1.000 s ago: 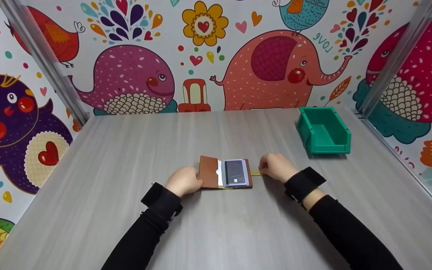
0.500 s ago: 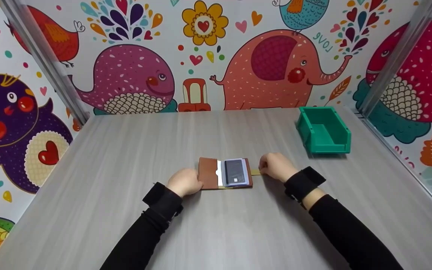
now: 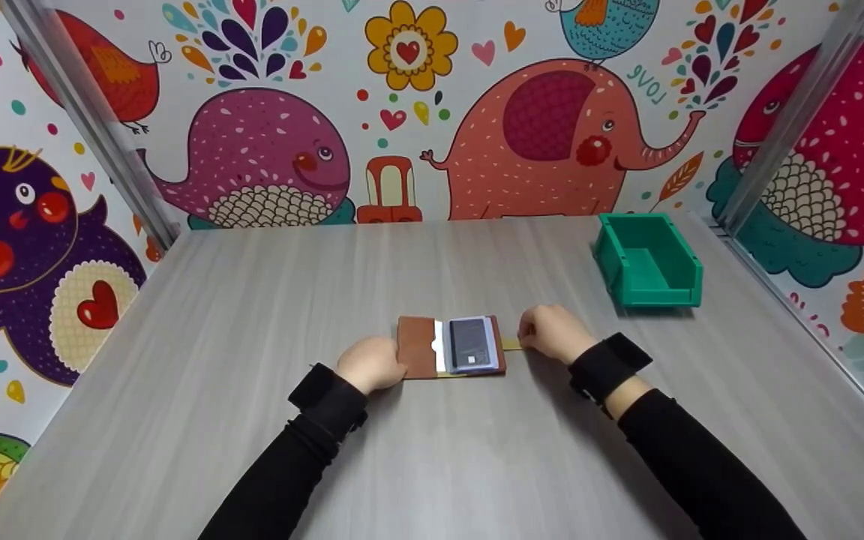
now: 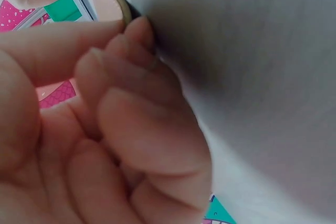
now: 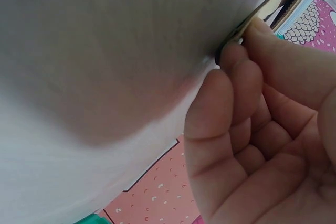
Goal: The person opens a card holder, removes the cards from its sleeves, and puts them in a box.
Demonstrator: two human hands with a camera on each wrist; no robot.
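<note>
A brown card wallet lies spread on the table, its left cover flat. Clear sleeves on its right half hold a dark card, and a white card edge shows near the fold. My left hand pinches the left cover's edge between thumb and fingers, as the left wrist view also shows at the cover's corner. From the wallet's right side sticks out a yellowish strap. Its end is pinched by my right hand; in the right wrist view the strap runs from thumb and forefinger toward the wallet.
A green open-fronted bin stands at the back right of the pale wood-grain table. Printed cartoon walls rise behind and at both sides, with metal posts at the corners.
The wallet's left cover has sunk slightly toward the table, and my left hand has shifted a little to the right with it. My right hand stays in place on the strap.
</note>
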